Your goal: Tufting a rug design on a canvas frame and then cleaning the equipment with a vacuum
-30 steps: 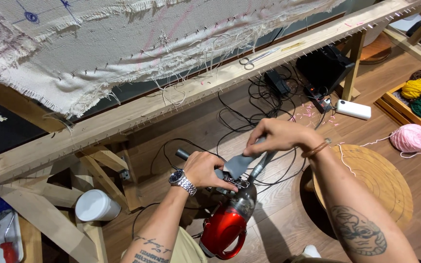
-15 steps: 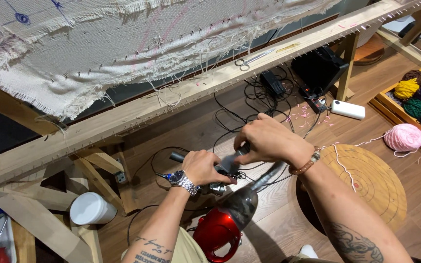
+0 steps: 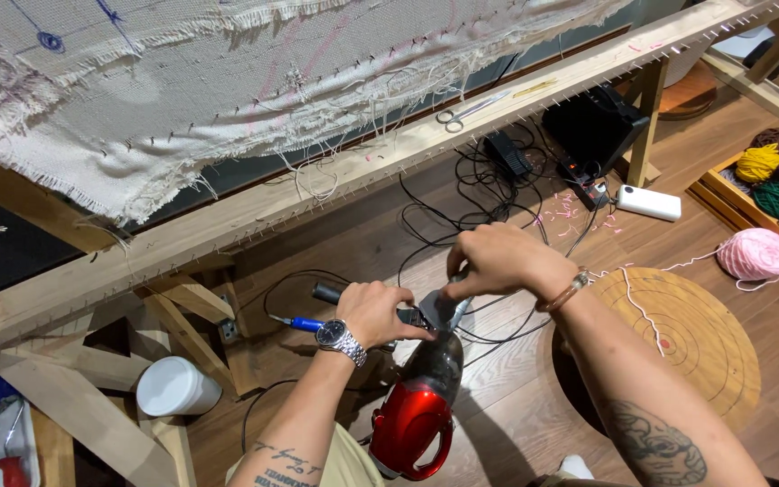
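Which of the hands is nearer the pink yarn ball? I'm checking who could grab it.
Right. The right hand is left of the pink yarn ball, over the red handheld machine; the left hand lies farther left.

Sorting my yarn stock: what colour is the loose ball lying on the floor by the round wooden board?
Pink; the yarn ball shows clearly in the head view, right of the round board.

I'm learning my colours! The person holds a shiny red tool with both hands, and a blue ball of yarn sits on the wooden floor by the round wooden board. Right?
Nearly. The head view shows the ball of yarn is pink, not blue. Both hands, left hand and right hand, do hold the shiny red tool, beside the round wooden board.
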